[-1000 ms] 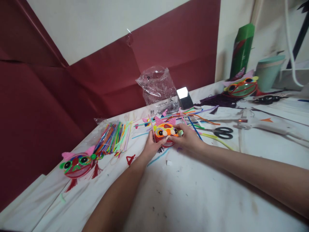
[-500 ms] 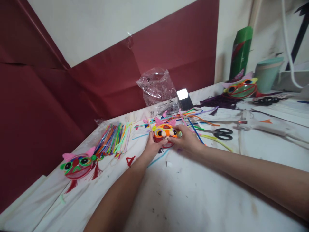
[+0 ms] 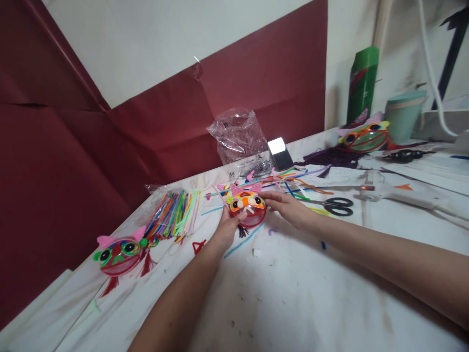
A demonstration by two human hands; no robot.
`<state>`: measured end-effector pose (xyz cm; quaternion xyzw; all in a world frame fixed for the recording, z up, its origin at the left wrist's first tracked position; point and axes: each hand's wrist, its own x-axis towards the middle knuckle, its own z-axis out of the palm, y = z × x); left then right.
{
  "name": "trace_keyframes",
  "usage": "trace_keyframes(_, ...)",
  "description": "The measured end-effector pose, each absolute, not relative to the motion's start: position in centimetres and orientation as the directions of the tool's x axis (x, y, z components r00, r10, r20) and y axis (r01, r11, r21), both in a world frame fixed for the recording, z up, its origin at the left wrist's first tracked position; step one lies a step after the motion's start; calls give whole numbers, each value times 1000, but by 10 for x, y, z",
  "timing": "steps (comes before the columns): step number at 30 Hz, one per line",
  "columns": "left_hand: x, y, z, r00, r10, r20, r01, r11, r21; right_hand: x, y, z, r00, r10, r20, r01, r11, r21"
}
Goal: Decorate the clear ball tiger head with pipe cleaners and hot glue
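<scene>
An animal-face craft (image 3: pixel 252 220) with pink ears, black eyes and a red-rimmed mouth is tilted up in front of me over the white tabletop. My left hand (image 3: pixel 227 229) grips its left side, the thumb lying across the front. At the opposite edge, my right hand (image 3: pixel 289 209) has its fingers stretched out beside the face; whether the fingertips touch it I cannot tell. A dark tassel (image 3: pixel 243 231) hangs under the face. Colourful pipe cleaners (image 3: pixel 311 183) lie scattered behind and to the right of it.
Left stands a similar green-eared face (image 3: pixel 120 256), near a bundle of pipe cleaners (image 3: pixel 170 217). Scissors (image 3: pixel 339 206) and a white glue gun (image 3: pixel 406 193) lie right. Behind are a clear plastic bag (image 3: pixel 240 137), another face (image 3: pixel 366 141), a green container (image 3: pixel 362 85) and a cup (image 3: pixel 405 115).
My right hand has let go of the front of the craft and drawn slightly right, its fingers straightening. More of the red mouth shows; the left hand keeps its hold.
</scene>
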<state>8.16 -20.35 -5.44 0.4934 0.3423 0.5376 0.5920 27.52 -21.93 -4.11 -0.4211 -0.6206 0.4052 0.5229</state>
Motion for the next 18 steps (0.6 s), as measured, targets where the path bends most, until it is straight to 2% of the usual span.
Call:
trace_keyframes(8,90,-218,-49,144,980,136,-234,-100,967,274,-224,-44,-43,954,296,273,297,-915)
trace_keyframes(18,92,-221,-45,125,983,135,-228,-104,968,272,-224,-46,-49,948,314,295,314,-902)
